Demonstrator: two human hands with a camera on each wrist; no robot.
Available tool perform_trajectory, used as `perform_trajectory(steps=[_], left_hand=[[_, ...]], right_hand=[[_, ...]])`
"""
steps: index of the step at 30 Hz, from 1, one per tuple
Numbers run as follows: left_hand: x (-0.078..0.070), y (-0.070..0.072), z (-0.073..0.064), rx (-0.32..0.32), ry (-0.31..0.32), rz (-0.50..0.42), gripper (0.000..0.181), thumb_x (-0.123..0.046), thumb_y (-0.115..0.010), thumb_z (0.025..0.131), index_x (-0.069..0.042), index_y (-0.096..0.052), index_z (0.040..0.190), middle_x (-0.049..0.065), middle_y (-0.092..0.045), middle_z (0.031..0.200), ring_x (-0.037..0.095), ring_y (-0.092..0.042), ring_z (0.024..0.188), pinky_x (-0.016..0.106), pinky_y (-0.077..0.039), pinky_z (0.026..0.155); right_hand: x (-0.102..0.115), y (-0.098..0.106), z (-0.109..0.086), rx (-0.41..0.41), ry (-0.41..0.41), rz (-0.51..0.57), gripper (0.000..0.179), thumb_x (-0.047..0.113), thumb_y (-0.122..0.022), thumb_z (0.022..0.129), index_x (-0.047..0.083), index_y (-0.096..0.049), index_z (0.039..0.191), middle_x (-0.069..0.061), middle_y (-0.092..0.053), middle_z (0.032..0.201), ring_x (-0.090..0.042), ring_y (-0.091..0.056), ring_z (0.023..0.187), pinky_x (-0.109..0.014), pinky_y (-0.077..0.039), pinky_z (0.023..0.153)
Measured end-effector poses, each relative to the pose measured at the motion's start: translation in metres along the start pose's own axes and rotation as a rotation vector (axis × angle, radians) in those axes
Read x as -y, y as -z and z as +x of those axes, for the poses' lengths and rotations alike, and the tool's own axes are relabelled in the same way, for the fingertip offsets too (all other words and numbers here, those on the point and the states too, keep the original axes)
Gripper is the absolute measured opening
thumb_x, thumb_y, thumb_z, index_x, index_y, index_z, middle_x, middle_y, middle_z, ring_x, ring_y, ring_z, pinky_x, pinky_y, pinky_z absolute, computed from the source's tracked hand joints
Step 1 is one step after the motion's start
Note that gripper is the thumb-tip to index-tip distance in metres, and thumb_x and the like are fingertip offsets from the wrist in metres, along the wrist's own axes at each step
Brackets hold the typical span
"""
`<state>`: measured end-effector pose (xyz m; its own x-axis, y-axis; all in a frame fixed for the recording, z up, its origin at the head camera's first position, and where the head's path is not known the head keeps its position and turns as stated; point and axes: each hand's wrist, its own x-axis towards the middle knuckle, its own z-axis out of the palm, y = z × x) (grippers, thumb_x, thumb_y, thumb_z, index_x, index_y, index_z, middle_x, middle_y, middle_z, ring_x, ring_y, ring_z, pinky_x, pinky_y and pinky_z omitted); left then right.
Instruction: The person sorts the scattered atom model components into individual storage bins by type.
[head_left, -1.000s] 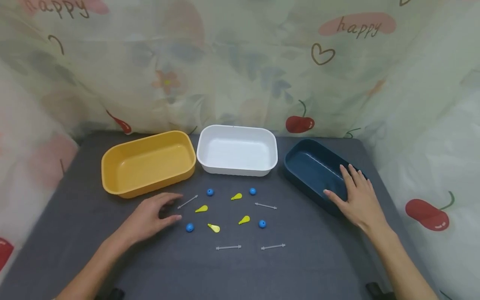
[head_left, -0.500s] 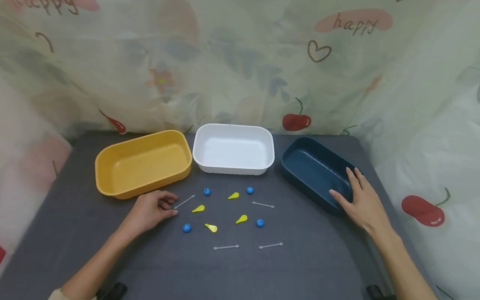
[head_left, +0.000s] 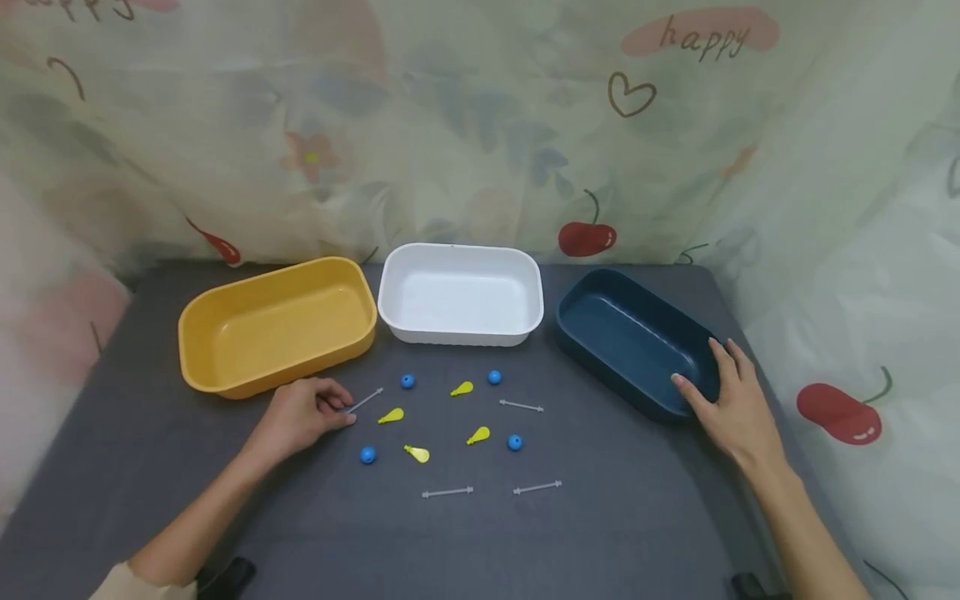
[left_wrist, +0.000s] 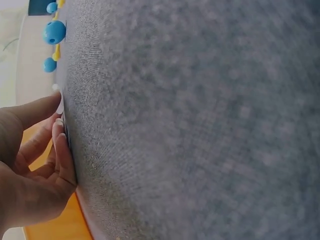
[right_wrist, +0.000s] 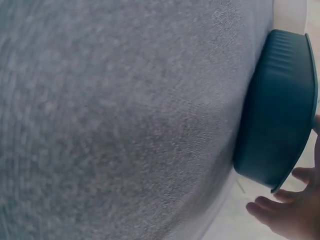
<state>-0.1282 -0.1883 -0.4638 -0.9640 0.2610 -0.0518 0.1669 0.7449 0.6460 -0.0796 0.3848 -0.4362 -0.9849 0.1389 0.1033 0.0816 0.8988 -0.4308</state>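
In the head view my left hand (head_left: 300, 417) pinches the near end of a thin grey stick (head_left: 365, 401) with knobbed ends, between thumb and fingers. The stick lies slanted low over the cloth; its lower tip is hidden by the fingertips. In the left wrist view the other fingers of my left hand (left_wrist: 37, 170) are bent beside the thumb, close to the cloth. My right hand (head_left: 738, 408) rests loosely at the near right end of a dark blue tray (head_left: 600, 367), thumb over the rim, fingers spread along the outer side.
A yellow tray (head_left: 300, 367) stands at left, a white tray (head_left: 461, 337) in the middle. Before them lie several blue beads (head_left: 367, 455), several yellow drop-shaped pieces (head_left: 417, 453) and more grey sticks (head_left: 447, 492). A printed curtain (head_left: 450, 125) hangs behind the table.
My left fingers have come together on the stick's near end. The right hand has slid rightward and back along the dark blue tray's rim. The view has shifted slightly.
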Motion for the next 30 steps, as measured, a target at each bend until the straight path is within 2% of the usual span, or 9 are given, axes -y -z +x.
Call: perform_trajectory(steps=[8, 19, 24, 30], left_hand=[[0.001, -0.003, 0.003, -0.028, -0.022, 0.039, 0.010, -0.015, -0.081, 0.084, -0.015, -0.071, 0.082, -0.004, -0.060, 0.074, 0.013, -0.053, 0.066, 0.029, -0.043, 0.063], [-0.002, -0.001, 0.000, -0.066, -0.017, 0.040, 0.008, -0.013, -0.075, 0.090, -0.011, -0.068, 0.087, -0.001, -0.061, 0.076, 0.014, -0.053, 0.067, 0.029, -0.043, 0.062], [-0.002, -0.003, -0.001, -0.085, 0.000, 0.033, 0.008, -0.014, -0.074, 0.090, -0.010, -0.067, 0.090, 0.000, -0.062, 0.079, 0.015, -0.054, 0.069, 0.029, -0.044, 0.063], [-0.005, -0.003, -0.002, -0.127, -0.018, -0.014, 0.005, -0.014, -0.076, 0.089, -0.013, -0.072, 0.092, -0.002, -0.067, 0.082, 0.015, -0.058, 0.071, 0.027, -0.048, 0.064]], right_hand=[[-0.005, -0.002, 0.002, 0.045, -0.034, 0.055, 0.089, 0.051, -0.057, 0.097, 0.007, -0.012, 0.159, -0.027, -0.002, 0.162, -0.059, -0.022, 0.138, -0.078, -0.024, 0.098], [-0.015, -0.002, 0.006, 0.169, 0.018, 0.147, 0.100, 0.047, -0.068, 0.091, 0.016, -0.003, 0.161, -0.013, 0.019, 0.164, -0.054, 0.000, 0.145, -0.081, -0.016, 0.097], [-0.021, -0.002, 0.009, 0.174, 0.050, 0.145, 0.103, 0.044, -0.072, 0.089, 0.016, -0.003, 0.161, -0.014, 0.018, 0.164, -0.055, -0.002, 0.145, -0.082, -0.019, 0.095], [-0.025, -0.001, 0.016, 0.188, 0.082, 0.150, 0.108, 0.041, -0.078, 0.085, 0.017, -0.005, 0.161, -0.014, 0.018, 0.164, -0.056, -0.005, 0.144, -0.082, -0.022, 0.093]])
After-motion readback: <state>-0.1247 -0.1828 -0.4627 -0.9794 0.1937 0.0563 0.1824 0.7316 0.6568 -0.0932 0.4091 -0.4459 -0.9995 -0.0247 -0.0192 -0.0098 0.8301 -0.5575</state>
